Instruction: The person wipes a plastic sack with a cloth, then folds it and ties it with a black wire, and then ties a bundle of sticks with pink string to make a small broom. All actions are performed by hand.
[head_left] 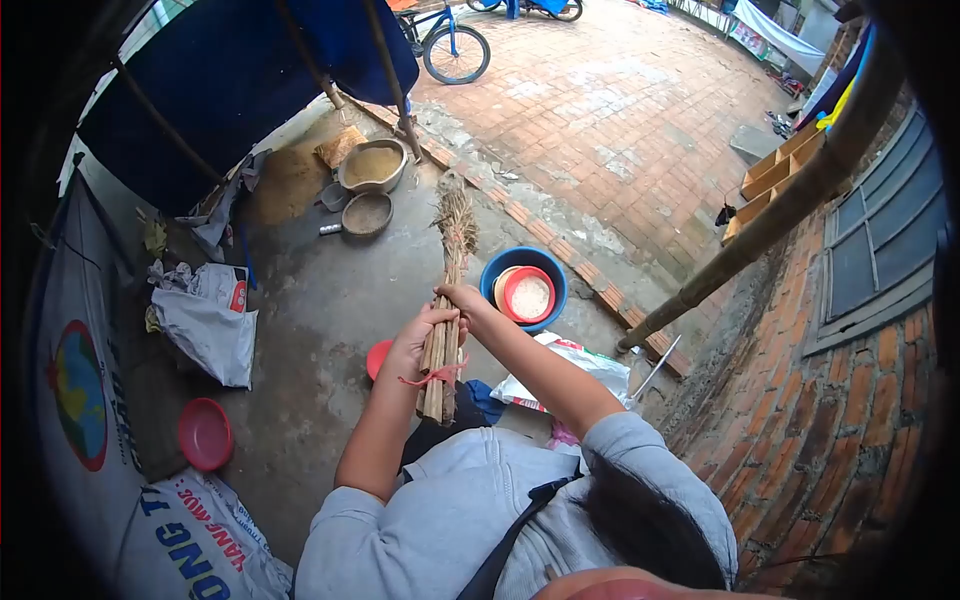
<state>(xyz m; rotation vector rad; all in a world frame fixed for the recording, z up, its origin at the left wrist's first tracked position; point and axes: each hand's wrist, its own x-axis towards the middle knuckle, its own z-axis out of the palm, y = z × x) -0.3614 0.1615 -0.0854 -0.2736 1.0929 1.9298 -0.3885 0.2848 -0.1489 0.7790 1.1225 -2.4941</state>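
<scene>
A long bundle of dry stalks (438, 345) lies lengthwise between my forearms, its frayed, bushy end pointing away from me and its cut ends near my chest. Pink string is tied around it near the cut ends. My left hand (425, 325) is wrapped round the bundle from the left side. Just beyond it, my right hand (464, 302) grips the same stalks from the right. To the right of the bundle stands a blue basin (562, 291) with a red bowl (508, 294) of pale contents inside.
Round basins (401, 165) stand on the concrete at the upper left. A pink bowl (205, 434) and white sacks (205, 325) lie at the left. A bamboo pole (735, 260) slants at the right beside a brick wall (830, 440). A bicycle (456, 54) stands at the back.
</scene>
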